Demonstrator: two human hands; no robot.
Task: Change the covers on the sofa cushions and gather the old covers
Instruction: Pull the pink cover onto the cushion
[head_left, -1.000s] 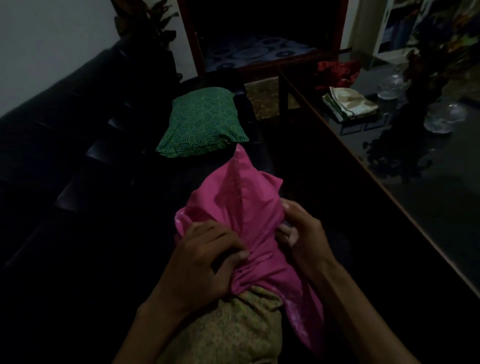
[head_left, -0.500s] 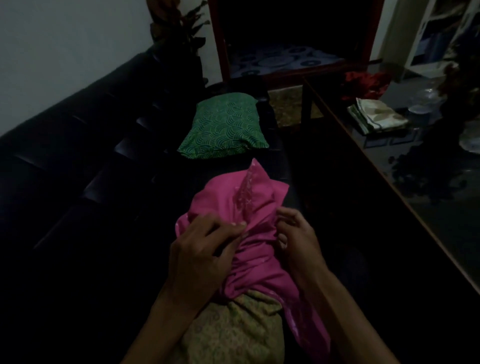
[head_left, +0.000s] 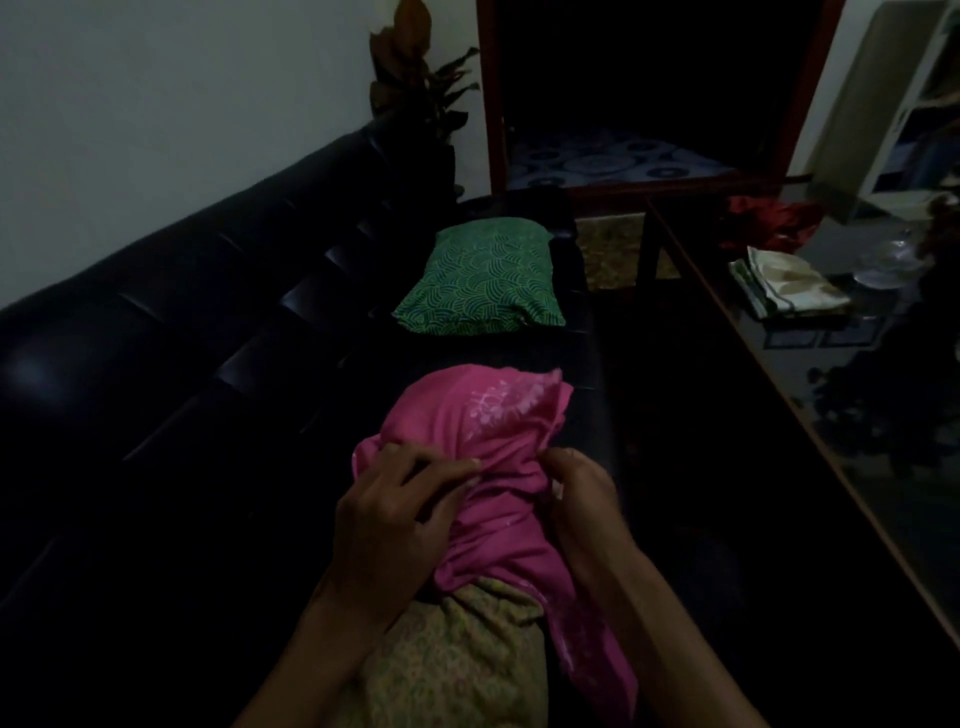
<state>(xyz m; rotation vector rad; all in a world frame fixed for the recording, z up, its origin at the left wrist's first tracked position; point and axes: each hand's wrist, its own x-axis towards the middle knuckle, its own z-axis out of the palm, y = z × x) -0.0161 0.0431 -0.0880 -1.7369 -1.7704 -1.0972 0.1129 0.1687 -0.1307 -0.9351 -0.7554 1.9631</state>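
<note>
Grip: both hands grasp the pink cover, which sits partway over the cushion on the sofa seat in front of me.

I read the left hand (head_left: 400, 519) as pinching a gathered fold of the pink cover (head_left: 467, 441) near its top left, and the right hand (head_left: 582, 493) as curled into the bunched cloth on the opposite side. The cover encloses the far end of the patterned olive cushion (head_left: 457, 660); the near end is bare. I cannot tell whether the cover is going on or coming off. The next move calls for an even pull from both hands along the cushion's length, with the folds kept free of snags. A green cushion (head_left: 483, 280) lies further along the black sofa (head_left: 208, 338). Folded cloth (head_left: 784, 280) and a red bundle (head_left: 769, 218) rest on the glass worktop (head_left: 883, 467) to the right.
</note>
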